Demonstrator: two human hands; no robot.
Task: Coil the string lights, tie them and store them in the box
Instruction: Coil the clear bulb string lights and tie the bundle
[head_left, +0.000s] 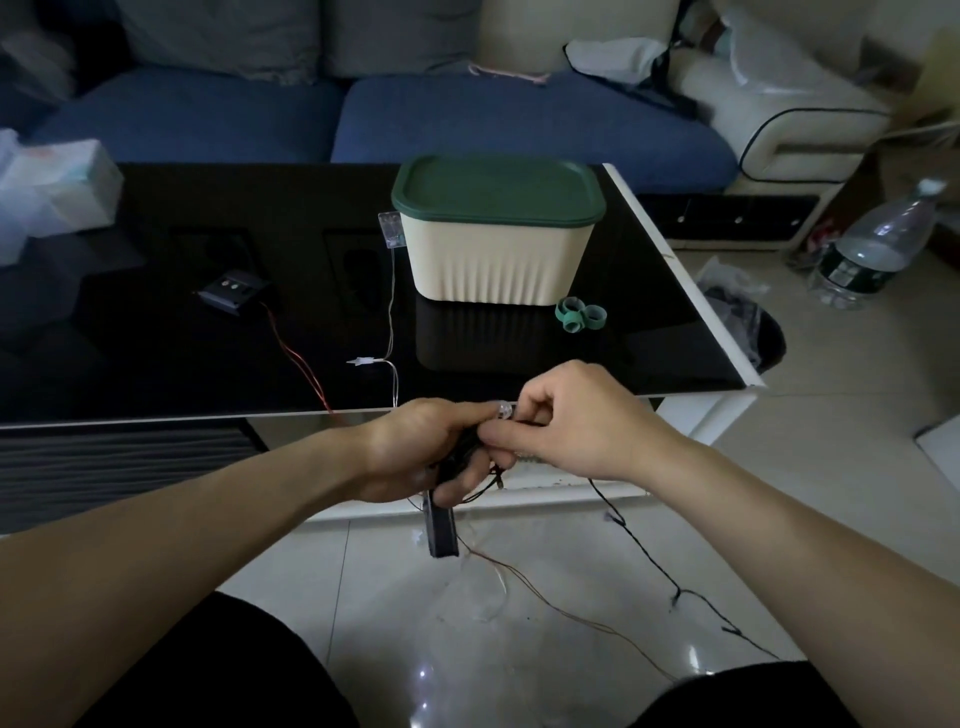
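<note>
Left hand (415, 457) clamps coil (460, 457) below table (156, 364) edge; right hand (566, 421) pinches wire (639, 545). I'd keep loops even, tension light (tail trails on floor). Box (498, 254) lidded.

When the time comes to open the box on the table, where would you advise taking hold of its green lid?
Probably the green lid by its overhanging rim at the near right corner, fingers hooking under from the right: the lip juts past the cream box, and that side is free, whereas a clear battery case stands by the left.
</note>
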